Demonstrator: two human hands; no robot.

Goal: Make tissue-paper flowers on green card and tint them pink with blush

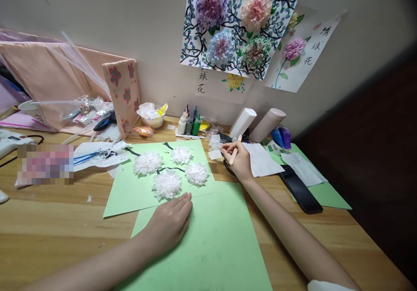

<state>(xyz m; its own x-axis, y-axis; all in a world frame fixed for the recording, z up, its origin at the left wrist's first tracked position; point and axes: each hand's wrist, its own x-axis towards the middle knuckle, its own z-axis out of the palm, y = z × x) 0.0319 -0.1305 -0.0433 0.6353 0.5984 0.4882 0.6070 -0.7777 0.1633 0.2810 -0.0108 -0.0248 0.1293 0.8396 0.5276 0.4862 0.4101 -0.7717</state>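
On the desk [48,221], four white tissue flowers [167,184] already sit on green paper [130,193]; left hand [169,221] lies open and flat, right hand [239,160] pinches a wooden stick [235,150].

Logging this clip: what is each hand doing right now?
Left hand: open, palm down on the light green paper sheet, holding nothing.
Right hand: closed on a thin pale wooden stick.
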